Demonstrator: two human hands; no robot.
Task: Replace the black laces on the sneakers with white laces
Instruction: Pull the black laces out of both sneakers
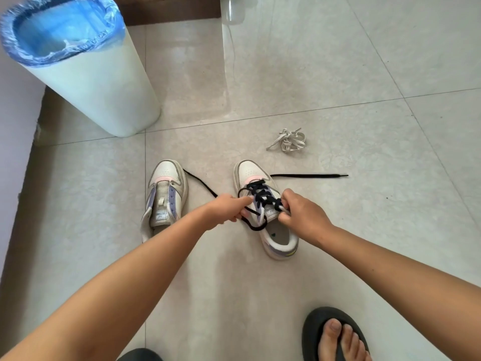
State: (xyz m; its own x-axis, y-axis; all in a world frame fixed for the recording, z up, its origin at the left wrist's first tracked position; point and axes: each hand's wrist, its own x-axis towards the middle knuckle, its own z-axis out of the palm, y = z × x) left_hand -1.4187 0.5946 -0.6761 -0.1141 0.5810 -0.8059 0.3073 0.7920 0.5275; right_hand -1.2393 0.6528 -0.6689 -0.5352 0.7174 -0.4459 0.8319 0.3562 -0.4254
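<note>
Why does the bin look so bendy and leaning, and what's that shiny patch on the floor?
Head view: the wide-angle lens bends the edges, tilting the white plastic bin with blue liner; the shiny streak is daylight glaring off the glossy beige tiled floor; shadows stay soft.

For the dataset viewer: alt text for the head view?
Both hands, left hand and right hand, grip the black lace on the right sneaker; the left sneaker is unlaced, white laces lie bundled beyond.

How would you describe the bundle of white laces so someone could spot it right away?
Start at the white bin, then look right across the tiled floor. Beyond the laced sneaker lies the white laces bundle, a pale tangled heap, unlike the straight black lace nearby.
</note>
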